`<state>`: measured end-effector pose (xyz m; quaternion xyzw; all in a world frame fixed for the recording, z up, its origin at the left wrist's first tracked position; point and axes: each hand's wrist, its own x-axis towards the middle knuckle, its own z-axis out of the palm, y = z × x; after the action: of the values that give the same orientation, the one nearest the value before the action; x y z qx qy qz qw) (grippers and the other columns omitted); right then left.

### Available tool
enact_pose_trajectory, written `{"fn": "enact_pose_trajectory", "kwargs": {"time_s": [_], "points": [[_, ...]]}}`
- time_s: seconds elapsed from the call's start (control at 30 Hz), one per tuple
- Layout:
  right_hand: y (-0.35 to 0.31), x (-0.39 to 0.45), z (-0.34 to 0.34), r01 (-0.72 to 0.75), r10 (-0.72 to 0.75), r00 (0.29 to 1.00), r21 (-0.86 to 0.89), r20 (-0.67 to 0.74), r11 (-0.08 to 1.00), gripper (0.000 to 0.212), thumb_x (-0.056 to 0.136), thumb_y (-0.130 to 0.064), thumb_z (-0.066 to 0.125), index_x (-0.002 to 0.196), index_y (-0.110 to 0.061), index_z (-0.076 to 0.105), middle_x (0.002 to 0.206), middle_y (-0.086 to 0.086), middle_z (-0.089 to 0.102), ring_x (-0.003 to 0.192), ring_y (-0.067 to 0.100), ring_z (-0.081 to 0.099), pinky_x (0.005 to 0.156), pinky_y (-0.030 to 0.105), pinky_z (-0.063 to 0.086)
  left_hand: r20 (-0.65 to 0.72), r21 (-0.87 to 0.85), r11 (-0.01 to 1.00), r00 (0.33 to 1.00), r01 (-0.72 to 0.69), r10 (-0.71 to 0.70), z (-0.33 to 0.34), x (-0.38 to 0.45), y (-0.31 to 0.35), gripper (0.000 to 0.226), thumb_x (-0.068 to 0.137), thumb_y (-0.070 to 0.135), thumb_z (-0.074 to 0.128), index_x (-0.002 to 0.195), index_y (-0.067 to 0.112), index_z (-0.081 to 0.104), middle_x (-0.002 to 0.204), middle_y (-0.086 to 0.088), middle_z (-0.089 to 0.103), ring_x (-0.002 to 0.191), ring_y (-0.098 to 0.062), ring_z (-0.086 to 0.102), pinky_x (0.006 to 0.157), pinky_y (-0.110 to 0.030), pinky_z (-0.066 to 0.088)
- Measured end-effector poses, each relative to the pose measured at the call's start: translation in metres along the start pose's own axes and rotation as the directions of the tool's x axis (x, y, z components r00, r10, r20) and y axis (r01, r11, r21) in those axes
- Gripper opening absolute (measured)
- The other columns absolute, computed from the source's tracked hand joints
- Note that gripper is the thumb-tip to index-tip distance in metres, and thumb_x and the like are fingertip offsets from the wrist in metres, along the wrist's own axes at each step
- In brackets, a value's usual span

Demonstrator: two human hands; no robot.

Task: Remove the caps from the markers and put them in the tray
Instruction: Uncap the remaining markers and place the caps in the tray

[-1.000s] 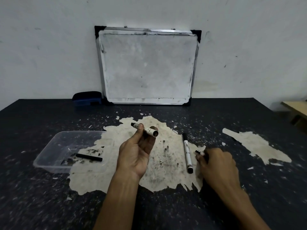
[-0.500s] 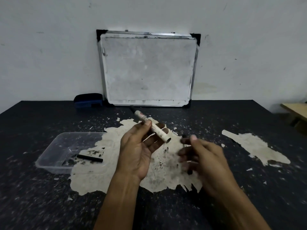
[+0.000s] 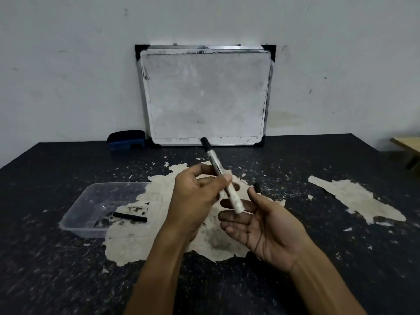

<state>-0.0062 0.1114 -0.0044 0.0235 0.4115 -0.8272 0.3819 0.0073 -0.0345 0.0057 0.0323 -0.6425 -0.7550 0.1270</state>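
My left hand grips a white marker by its middle, above the table's centre. The marker slants away from me, with its black end pointing to the whiteboard. Its near white end touches the fingers of my right hand, which lies palm up with the fingers apart and nothing in it. Behind that hand, the black tip of a second marker shows on the table; the rest is hidden. A clear plastic tray sits at the left with one black cap inside.
A whiteboard leans on the wall at the back, with a blue eraser to its left. The dark table has pale peeled patches. A wooden piece juts in at the right edge.
My right hand left the marker on the table and rose palm up under the held marker. My left hand swung the marker so its black end points away.
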Motion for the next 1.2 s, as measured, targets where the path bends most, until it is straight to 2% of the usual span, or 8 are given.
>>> {"fn": "enact_pose_trajectory", "kwargs": {"time_s": [0.27,0.43,0.53,0.73,0.87,1.0,1.13,1.2], "points": [[0.003,0.005,-0.007,0.008,-0.01,0.999,-0.049,-0.037,0.999,0.054,0.094,-0.037,0.048,0.122,0.008,0.056,0.079,0.03,0.07,0.061,0.034,0.072,0.056,0.033,0.062,-0.029,0.055,0.998,0.999,0.043,-0.041,-0.001,0.003,-0.005,0.012,0.089,0.009,0.067,0.093,0.0,0.059,0.083,-0.016,0.079,0.026,-0.008,0.031,0.032,-0.015,0.026],[-0.001,0.002,-0.016,0.056,-0.065,0.994,-0.101,-0.086,0.993,0.046,0.098,-0.038,0.044,0.105,0.004,0.063,0.083,0.03,0.072,0.065,0.035,0.073,0.06,0.037,0.061,-0.134,0.018,1.0,0.991,0.023,-0.02,-0.004,0.005,-0.009,0.011,0.091,0.017,0.065,0.092,0.008,0.059,0.088,-0.012,0.079,0.028,-0.011,0.036,0.035,-0.019,0.028],[-0.007,0.001,-0.027,0.164,-0.202,0.958,-0.188,-0.202,0.968,0.045,0.099,-0.035,0.043,0.106,0.003,0.066,0.079,0.023,0.072,0.056,0.028,0.069,0.049,0.033,0.059,-0.224,0.031,0.999,0.974,-0.02,0.027,-0.002,0.003,-0.018,0.012,0.092,0.02,0.065,0.095,0.01,0.058,0.086,-0.011,0.078,0.03,-0.011,0.041,0.036,-0.022,0.034],[-0.014,-0.003,-0.04,0.29,-0.36,0.865,-0.238,-0.349,0.927,0.035,0.099,-0.029,0.046,0.098,-0.002,0.068,0.067,0.011,0.066,0.054,0.02,0.058,0.053,0.033,0.045,-0.141,0.563,0.827,0.985,-0.005,0.102,0.003,-0.004,-0.057,0.01,0.091,0.029,0.066,0.095,0.024,0.058,0.082,0.007,0.075,0.06,0.003,0.069,0.054,-0.016,0.051],[-0.012,-0.003,-0.041,0.288,-0.384,0.85,-0.293,-0.361,0.912,0.03,0.098,-0.024,0.049,0.095,-0.003,0.069,0.067,0.01,0.067,0.054,0.021,0.057,0.054,0.034,0.043,-0.195,0.33,0.944,0.979,0.011,0.056,0.001,0.002,-0.047,0.015,0.093,0.024,0.064,0.094,0.01,0.058,0.053,0.0,0.067,0.033,-0.013,0.046,0.037,-0.025,0.037],[-0.01,-0.003,-0.042,0.299,-0.408,0.839,-0.321,-0.361,0.898,0.022,0.094,-0.018,0.056,0.095,-0.001,0.071,0.067,0.011,0.068,0.056,0.022,0.058,0.053,0.034,0.043,-0.198,0.107,0.992,0.979,0.062,-0.04,0.0,0.001,-0.047,0.018,0.093,0.021,0.064,0.093,0.005,0.058,0.057,-0.002,0.069,0.031,-0.014,0.04,0.038,-0.025,0.035],[-0.009,-0.003,-0.041,0.296,-0.422,0.825,-0.347,-0.377,0.89,0.017,0.092,-0.012,0.059,0.095,0.0,0.071,0.068,0.012,0.069,0.053,0.019,0.058,0.051,0.032,0.043,-0.1,0.353,0.932,0.994,0.083,-0.05,0.0,-0.001,-0.058,0.013,0.089,0.021,0.069,0.089,0.009,0.063,0.056,-0.007,0.069,0.032,-0.011,0.048,0.041,-0.027,0.038],[-0.008,-0.003,-0.042,0.297,-0.431,0.818,-0.361,-0.381,0.884,0.015,0.091,-0.01,0.06,0.096,0.0,0.071,0.068,0.011,0.069,0.052,0.018,0.058,0.051,0.031,0.044,-0.082,0.193,0.977,0.994,0.093,-0.078,0.0,0.001,-0.057,0.014,0.089,0.017,0.069,0.085,0.005,0.064,0.062,-0.017,0.071,0.029,-0.016,0.042,0.037,-0.025,0.036]]}}
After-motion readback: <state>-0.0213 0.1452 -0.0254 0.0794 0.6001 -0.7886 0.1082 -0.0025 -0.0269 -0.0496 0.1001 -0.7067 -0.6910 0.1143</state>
